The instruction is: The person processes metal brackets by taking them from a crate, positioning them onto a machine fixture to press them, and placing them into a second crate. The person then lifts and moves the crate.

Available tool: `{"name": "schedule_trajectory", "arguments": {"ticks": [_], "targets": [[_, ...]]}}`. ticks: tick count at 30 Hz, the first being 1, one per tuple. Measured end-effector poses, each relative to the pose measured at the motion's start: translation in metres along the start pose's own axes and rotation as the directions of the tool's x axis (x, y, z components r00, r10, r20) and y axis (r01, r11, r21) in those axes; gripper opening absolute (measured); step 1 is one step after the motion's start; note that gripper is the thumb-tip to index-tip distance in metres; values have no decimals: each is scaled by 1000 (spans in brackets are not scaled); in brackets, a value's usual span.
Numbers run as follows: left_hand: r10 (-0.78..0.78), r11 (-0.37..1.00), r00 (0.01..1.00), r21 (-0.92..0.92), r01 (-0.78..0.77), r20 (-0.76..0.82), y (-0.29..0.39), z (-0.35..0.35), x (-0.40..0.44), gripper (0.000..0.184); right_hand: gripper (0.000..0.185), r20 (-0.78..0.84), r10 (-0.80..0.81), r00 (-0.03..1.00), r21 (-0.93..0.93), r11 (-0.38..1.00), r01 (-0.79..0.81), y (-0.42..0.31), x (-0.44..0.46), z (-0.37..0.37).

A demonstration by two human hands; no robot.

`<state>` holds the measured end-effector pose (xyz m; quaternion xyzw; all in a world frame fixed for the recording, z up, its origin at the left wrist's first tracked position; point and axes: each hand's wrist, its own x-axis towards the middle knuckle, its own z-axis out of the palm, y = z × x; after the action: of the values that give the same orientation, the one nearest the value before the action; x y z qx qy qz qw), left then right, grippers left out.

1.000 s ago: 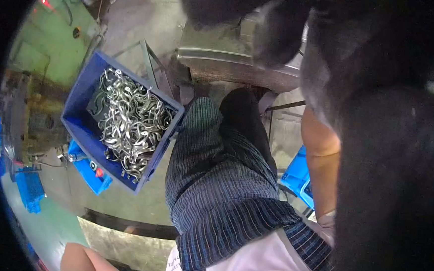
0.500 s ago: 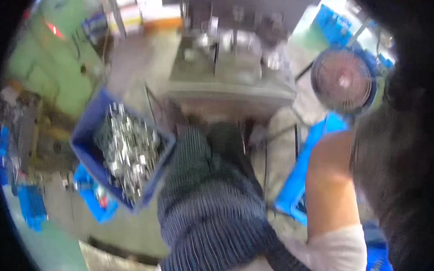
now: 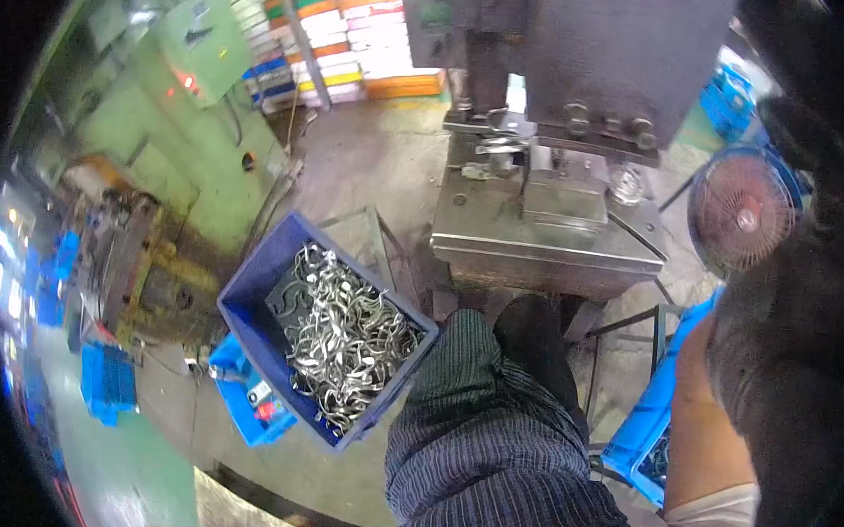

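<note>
A large dark, blurred shape, apparently my right hand (image 3: 795,325) in a dark glove, covers the right side very close to the camera. Its fingers cannot be made out, nor whether they hold anything. My bare right arm (image 3: 707,426) rises beside it from a white sleeve. No part of my left hand shows. Left of my lap, a dark blue bin (image 3: 248,335) holds many curved shiny metal pieces (image 3: 341,331). Ahead stands a machine with a metal table (image 3: 548,252); a block and several small metal parts (image 3: 507,145) lie on it.
A round fan (image 3: 744,214) stands right of the machine. Light blue crates are at the right (image 3: 638,451), below the dark bin (image 3: 249,398) and at far left (image 3: 108,380). Green machinery (image 3: 198,47) stands on the left, with stacked trays (image 3: 404,84) behind.
The view has swung up and right, bringing the machine table, fan and stacked trays into sight. The dark shape has drawn back to the right edge. The bare limb at lower left has left view.
</note>
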<state>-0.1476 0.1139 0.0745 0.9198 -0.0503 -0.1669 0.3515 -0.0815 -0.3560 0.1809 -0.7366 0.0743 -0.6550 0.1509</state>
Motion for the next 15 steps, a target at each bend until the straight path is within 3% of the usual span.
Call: {"name": "schedule_trajectory", "arguments": {"ticks": [3, 5, 6, 7, 9, 10, 11, 12, 13, 15], "targets": [[-162, 985, 985, -64, 158, -58, -24, -16, -25, 29, 44, -113, -86, 990, 260, 959, 113, -90, -4, 31], [-233, 968, 966, -123, 220, -107, -35, -27, -34, 28, 45, 21, -108, 994, 324, 941, 95, -107, -15, 54], [-264, 958, 954, -153, 242, -143, -39, -34, -38, 28, 46, 171, -206, 963, 345, 928, 137, -96, -31, 63], [-301, 945, 936, -189, 267, -183, -43, -41, -41, 28, 52, 546, 140, 826, 674, 513, -532, -69, -66, 67], [-344, 925, 883, -275, 261, -320, -50, -53, -33, 28, 46, 796, 140, 589, 472, 464, -749, -38, -136, 77], [-355, 920, 840, -313, 235, -411, -58, -55, -21, 28, 45, 802, 75, 592, 308, 798, -519, -46, -166, 68], [-358, 918, 798, -339, 207, -484, -67, -53, -4, 28, 48, 926, 195, 323, 179, 525, -832, -61, -179, 58], [-353, 920, 743, -355, 165, -569, -77, -48, 19, 28, 48, 932, 222, 288, 165, 449, -878, -50, -213, 55], [-317, 935, 707, -335, 118, -632, -86, -36, 49, 28, 47, 949, 228, 216, 90, 460, -883, -48, -230, 45], [-86, 995, 712, -96, 26, -697, -102, 10, 109, 28, 44, 968, 236, 84, -30, 442, -896, -52, -240, 36]]}}
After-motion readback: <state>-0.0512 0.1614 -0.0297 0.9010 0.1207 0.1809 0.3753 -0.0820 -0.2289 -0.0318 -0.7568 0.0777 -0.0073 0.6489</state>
